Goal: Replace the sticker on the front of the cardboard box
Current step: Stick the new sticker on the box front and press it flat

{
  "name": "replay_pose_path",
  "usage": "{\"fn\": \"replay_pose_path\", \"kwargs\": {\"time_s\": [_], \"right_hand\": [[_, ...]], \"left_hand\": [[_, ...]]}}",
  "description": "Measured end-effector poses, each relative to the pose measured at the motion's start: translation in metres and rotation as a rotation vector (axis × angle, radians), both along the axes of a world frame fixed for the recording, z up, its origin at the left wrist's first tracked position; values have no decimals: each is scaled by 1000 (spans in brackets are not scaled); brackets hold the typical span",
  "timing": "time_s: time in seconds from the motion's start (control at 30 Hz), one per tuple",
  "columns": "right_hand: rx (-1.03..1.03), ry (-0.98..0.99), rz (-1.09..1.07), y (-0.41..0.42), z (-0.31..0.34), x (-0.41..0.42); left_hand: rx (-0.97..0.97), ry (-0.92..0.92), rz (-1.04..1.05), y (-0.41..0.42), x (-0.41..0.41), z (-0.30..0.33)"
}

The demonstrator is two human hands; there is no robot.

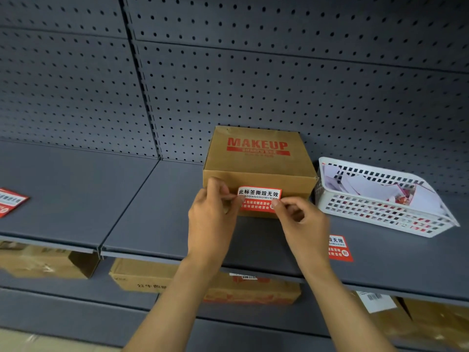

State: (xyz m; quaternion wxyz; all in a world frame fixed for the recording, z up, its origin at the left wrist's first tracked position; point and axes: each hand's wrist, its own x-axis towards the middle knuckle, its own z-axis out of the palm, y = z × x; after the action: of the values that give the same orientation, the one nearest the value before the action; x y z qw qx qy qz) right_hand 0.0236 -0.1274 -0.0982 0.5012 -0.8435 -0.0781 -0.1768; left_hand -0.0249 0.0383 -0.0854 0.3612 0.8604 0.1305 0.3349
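Far left sticker sheet [11, 201]: lying flat on the gray shelf [76, 194], well away to the left of the left hand.
Left hand [213, 214]: reaching up to the box front, its thumb and fingers [220, 185] pinching together on the left end of the sticker.
Sticker [258, 199]: sitting on the front of the box, red and white, held between the two hands, each hand touching one end.
Cardboard box [256, 161]: standing on the shelf just behind both hands, with red "MAKEUP" letters on top.
Right hand [302, 219]: pinching shut on the right end of the sticker with thumb and fingertip.
Loose sticker [338, 248]: lying on the shelf just to the right of the right hand's wrist.
White basket [380, 217]: sitting to the right of the right hand, just beside the box, holding papers.
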Motion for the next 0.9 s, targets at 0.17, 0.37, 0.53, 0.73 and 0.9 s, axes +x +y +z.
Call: {"fn": "replay_pose_path", "kwargs": {"time_s": [0.17, 0.37, 0.53, 0.73, 0.9], "right_hand": [[-22, -31, -14, 2, -1, 2], [-63, -94, -33, 3, -2, 4], [-91, -112, -53, 5, -1, 4], [-229, -139, -125, 4, 2, 4], [-329, -189, -146, -1, 2, 6]], "left_hand": [[70, -4, 17, 2, 4, 0], [196, -24, 25, 2, 6, 7], [208, -30, 8, 3, 10, 11], [364, -14, 125, 15, 8, 10], [401, -138, 107, 26, 3, 14]]}}
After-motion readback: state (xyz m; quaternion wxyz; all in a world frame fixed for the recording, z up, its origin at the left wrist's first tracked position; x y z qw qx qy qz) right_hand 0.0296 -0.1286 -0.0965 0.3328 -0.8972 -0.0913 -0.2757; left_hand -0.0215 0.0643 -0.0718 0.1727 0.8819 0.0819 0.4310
